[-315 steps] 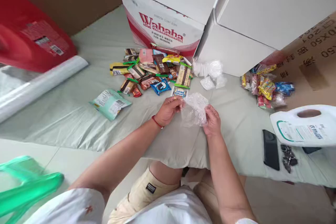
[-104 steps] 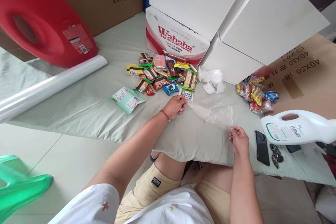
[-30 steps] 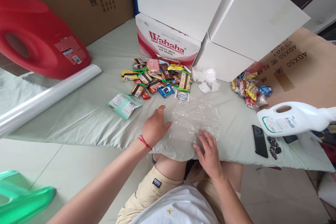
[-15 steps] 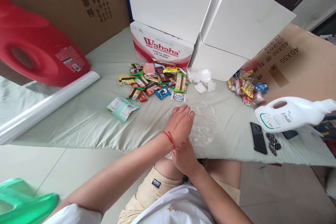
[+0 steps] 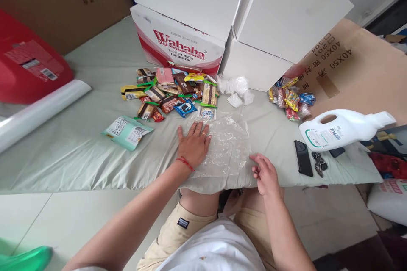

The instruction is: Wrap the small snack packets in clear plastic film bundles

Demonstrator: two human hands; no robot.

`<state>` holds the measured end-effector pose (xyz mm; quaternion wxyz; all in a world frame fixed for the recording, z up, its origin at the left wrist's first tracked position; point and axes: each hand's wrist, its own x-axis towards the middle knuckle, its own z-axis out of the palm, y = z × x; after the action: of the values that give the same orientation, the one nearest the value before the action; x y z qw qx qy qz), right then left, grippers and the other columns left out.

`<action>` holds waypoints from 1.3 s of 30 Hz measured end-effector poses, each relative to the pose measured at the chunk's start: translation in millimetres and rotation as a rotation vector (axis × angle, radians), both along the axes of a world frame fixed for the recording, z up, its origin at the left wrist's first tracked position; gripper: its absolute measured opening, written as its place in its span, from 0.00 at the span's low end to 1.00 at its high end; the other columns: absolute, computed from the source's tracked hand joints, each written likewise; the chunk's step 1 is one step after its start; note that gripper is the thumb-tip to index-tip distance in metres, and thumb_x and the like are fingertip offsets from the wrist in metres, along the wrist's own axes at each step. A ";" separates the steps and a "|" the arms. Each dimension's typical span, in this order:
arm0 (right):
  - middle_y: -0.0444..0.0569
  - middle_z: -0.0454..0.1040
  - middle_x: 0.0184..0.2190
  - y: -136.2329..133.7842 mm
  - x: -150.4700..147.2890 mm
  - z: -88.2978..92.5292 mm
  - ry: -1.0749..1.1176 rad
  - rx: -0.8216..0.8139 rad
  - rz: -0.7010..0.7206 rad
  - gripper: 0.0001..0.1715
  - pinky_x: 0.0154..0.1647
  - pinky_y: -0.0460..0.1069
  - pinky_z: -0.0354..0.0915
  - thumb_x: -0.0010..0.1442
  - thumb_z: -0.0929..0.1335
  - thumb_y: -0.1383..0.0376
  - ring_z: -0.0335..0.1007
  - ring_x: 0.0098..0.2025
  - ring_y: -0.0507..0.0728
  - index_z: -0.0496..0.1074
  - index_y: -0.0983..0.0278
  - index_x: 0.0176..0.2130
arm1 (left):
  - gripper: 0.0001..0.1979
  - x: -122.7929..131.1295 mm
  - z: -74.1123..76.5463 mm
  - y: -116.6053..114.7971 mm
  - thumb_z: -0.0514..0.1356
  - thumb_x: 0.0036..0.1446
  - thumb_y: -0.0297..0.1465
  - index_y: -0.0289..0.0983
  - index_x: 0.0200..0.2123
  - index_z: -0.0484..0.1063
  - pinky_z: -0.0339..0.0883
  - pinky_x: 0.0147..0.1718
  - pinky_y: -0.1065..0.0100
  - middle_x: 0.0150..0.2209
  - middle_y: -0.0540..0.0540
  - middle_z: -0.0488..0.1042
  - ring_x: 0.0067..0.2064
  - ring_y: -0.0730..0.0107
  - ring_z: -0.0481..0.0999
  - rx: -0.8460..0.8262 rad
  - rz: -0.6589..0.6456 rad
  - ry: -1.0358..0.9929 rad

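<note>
A clear plastic bag [image 5: 227, 146] lies spread and slightly crinkled on the cloth-covered table in front of me. My left hand [image 5: 193, 145] rests flat on its left side, fingers spread, with a red string at the wrist. Just off the bag's right edge is my right hand [image 5: 264, 171], its fingers partly curled and apart, holding nothing. Beyond the bag sits a pile of wrapped snacks [image 5: 178, 93]; a small white packet [image 5: 206, 112] from it touches the bag's far edge. Left of my left hand lies a mint-green pouch [image 5: 127, 132].
Crumpled clear plastic [image 5: 237, 87] lies right of the snacks. Farther right are a second candy pile [image 5: 291, 97], a white jug [image 5: 340, 129], a phone [image 5: 303, 159] and keys [image 5: 319, 163]. A Wahaha box [image 5: 178, 44] stands behind; a plastic roll [image 5: 44, 110] and red jug [image 5: 32, 59] are left.
My hands, crossed close together before, have parted: the left moved left onto the bag, the right moved right. The bag now lies flatter and more spread out. The view has shifted slightly.
</note>
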<state>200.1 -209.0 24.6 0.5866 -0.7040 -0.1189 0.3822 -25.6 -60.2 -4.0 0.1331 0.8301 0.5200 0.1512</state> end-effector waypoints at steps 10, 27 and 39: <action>0.37 0.68 0.23 40.4 -11.8 5.1 0.491 0.093 0.177 0.20 0.11 0.36 0.48 0.47 0.81 0.63 0.48 0.18 0.42 0.72 0.62 0.37 | 0.27 -0.6 0.2 -0.3 0.44 0.73 0.38 0.39 0.69 0.66 0.32 0.70 0.28 0.73 0.36 0.61 0.74 0.48 0.57 0.012 -0.013 -0.012; 0.47 0.78 0.27 16.4 23.6 6.6 -0.290 -0.226 0.337 0.24 0.23 0.45 0.53 0.40 0.79 0.53 0.66 0.26 0.53 0.79 0.65 0.34 | 0.27 0.4 -2.6 1.4 0.43 0.74 0.40 0.42 0.70 0.65 0.26 0.70 0.27 0.74 0.39 0.59 0.75 0.48 0.55 -0.001 -0.005 -0.028; 0.59 0.76 0.60 17.5 -30.0 8.1 -1.248 0.099 0.619 0.26 0.61 0.62 0.69 0.71 0.64 0.55 0.71 0.61 0.64 0.71 0.63 0.63 | 0.28 8.1 -2.5 -23.0 0.45 0.74 0.43 0.43 0.72 0.61 0.24 0.67 0.22 0.75 0.38 0.54 0.76 0.45 0.52 0.007 -0.069 0.035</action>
<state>170.1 -191.5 32.7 0.3041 -0.6980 -0.6464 0.0498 -17.5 -83.3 -6.5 0.1262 0.8506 0.4926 0.1338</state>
